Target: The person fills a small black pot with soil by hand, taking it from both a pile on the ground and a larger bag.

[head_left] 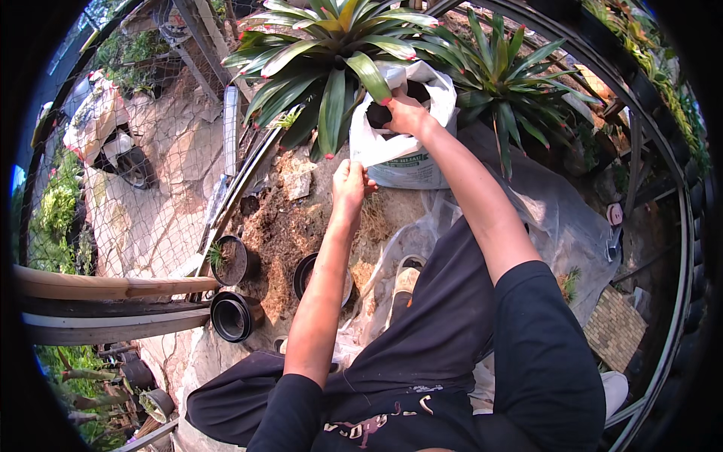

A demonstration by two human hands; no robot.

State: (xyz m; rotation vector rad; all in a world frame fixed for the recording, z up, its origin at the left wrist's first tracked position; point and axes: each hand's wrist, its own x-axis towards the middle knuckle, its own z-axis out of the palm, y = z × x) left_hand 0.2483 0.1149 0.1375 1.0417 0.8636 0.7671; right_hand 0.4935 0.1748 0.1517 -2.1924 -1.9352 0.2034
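Observation:
A white plastic sack (415, 169) with green print stands upright with its mouth open, dark inside. My left hand (351, 183) pinches the near left edge of its rim, pulling a corner of it out. At the sack's mouth is my right hand (408, 113), its fingertips reaching in over the dark opening; whether they hold anything is hidden. A large bromeliad (336, 56) with red-tipped leaves leans over the sack on the left, and one leaf hangs near my right fingers. Another bromeliad (500, 85) grows on the right.
Black plastic pots (230, 317) stand at left on soil-strewn ground, one holding a small plant (216, 255). Clear plastic sheeting (559, 226) spreads at right near a woven mat (615, 327). Bamboo poles (113, 283) and wire netting (164, 186) border the left side.

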